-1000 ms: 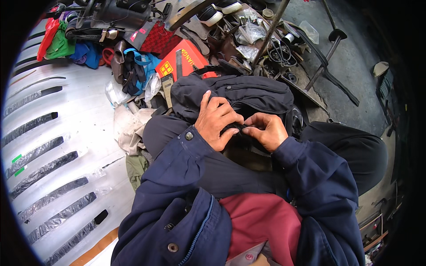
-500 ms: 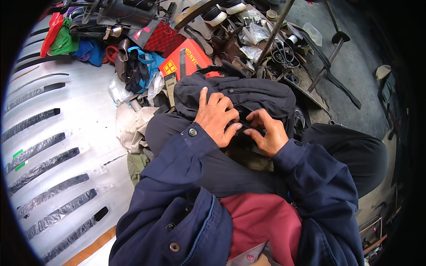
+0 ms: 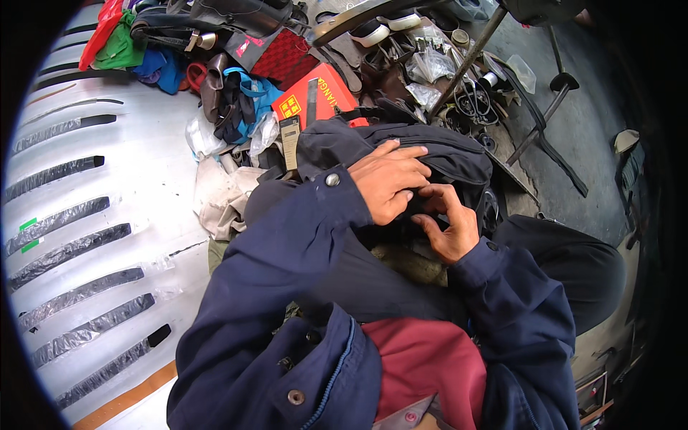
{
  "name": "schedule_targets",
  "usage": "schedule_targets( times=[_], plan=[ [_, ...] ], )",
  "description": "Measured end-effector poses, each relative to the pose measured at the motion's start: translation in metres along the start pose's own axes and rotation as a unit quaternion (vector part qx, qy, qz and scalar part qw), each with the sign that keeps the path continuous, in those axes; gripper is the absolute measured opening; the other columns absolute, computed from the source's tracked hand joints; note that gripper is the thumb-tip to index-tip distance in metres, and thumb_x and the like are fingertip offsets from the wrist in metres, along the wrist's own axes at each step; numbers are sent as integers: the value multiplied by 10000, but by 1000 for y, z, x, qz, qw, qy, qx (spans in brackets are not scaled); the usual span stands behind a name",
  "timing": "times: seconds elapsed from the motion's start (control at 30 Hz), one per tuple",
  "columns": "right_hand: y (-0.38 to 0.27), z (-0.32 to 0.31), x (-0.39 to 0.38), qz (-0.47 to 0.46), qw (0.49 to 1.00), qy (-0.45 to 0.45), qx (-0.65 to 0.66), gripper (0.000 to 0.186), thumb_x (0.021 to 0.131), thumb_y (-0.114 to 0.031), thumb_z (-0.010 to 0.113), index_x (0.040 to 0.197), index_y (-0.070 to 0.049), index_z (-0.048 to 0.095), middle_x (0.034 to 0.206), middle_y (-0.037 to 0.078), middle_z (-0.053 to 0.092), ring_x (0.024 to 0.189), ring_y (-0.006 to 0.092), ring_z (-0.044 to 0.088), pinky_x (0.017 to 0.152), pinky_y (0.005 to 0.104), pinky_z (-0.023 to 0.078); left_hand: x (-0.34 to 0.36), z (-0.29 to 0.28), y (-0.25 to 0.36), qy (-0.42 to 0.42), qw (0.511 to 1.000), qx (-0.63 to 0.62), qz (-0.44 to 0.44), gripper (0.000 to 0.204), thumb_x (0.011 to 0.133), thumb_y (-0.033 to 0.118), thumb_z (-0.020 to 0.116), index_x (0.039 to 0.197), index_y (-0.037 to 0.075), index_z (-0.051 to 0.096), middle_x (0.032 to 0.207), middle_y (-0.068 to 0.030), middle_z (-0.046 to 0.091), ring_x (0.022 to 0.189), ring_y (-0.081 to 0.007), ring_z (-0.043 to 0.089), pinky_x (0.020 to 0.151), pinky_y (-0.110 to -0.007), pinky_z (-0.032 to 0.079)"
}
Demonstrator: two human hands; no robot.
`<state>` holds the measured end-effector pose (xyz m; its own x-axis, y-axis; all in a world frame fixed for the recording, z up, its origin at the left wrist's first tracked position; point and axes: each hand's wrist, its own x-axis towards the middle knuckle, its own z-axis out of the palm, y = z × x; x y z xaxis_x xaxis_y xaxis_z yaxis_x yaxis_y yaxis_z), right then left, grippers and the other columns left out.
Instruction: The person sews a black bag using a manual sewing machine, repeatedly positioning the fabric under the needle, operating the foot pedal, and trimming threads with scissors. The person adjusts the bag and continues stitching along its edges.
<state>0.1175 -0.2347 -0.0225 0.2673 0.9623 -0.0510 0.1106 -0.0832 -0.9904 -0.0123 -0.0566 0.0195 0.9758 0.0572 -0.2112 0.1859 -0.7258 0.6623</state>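
A dark navy soft fabric backpack (image 3: 401, 154) is held on the lap. The left hand (image 3: 387, 179) lies spread over it; below, the right hand (image 3: 448, 222) pinches its edge. Likely limp and light, it is best gripped by seams.

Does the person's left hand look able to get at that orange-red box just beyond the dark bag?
Probably yes. The left hand rests on top of the dark bag, and the orange-red box lies just past it, its face uncovered apart from a dark strap across it.

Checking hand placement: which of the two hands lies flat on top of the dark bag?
The left hand, fingers spread over the dark bag; the right hand curls below it.
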Motion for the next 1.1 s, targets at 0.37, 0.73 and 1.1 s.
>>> schedule_targets(
  times=[0.37,0.73,1.1],
  plan=[
    [16,-1,0,173,981,-8,89,347,840,-22,748,1172,5,646,847,88,716,780,117,653,759,275,521,0,13,-31,-72,983,-164,-40,185,861,158,629,1004,96,728,896,-82,699,997,-280,608,938,-424,444],
    [18,-5,4,247,953,-58,168,181,880,-67,729,1016,51,715,871,68,730,794,88,623,746,260,507,-5,-1,-14,-26,972,-219,-77,204,788,97,709,961,54,610,900,-81,617,916,-249,615,891,-386,450],
    [20,-3,3,252,946,-58,194,181,888,-83,742,1012,44,710,889,47,722,812,78,619,756,242,499,-18,14,2,70,996,-53,-29,179,755,119,764,890,117,646,874,-30,623,964,-241,621,1121,-530,318]
  ],
)
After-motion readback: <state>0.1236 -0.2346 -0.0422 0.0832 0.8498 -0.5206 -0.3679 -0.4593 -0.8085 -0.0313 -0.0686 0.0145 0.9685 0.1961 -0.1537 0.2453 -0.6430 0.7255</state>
